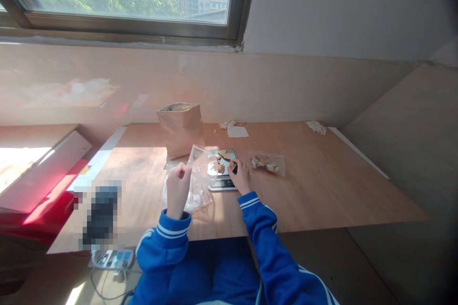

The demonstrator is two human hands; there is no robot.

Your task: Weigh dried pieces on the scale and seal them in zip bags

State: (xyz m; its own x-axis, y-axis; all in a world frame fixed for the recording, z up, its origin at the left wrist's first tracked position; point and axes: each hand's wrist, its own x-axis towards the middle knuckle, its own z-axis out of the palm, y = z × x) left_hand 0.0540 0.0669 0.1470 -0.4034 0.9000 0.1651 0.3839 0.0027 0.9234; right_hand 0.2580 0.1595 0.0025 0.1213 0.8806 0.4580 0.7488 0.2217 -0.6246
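Note:
My left hand (178,186) is closed on the edge of a clear plastic bag (200,171), holding its mouth up and open above the wooden table (322,186). Just right of the bag, my right hand (240,176) pinches a dark brown piece (234,167) at the edge of a small kitchen scale (223,171). Several brown and tan pieces (223,155) lie on the scale's platform. Both arms wear blue sleeves with white stripes.
An open brown paper bag (181,128) stands behind the scale. A filled clear bag (267,162) lies to the right. White paper scraps (237,131) and a crumpled bit (316,127) lie farther back. A blurred dark object (101,214) sits at the left front.

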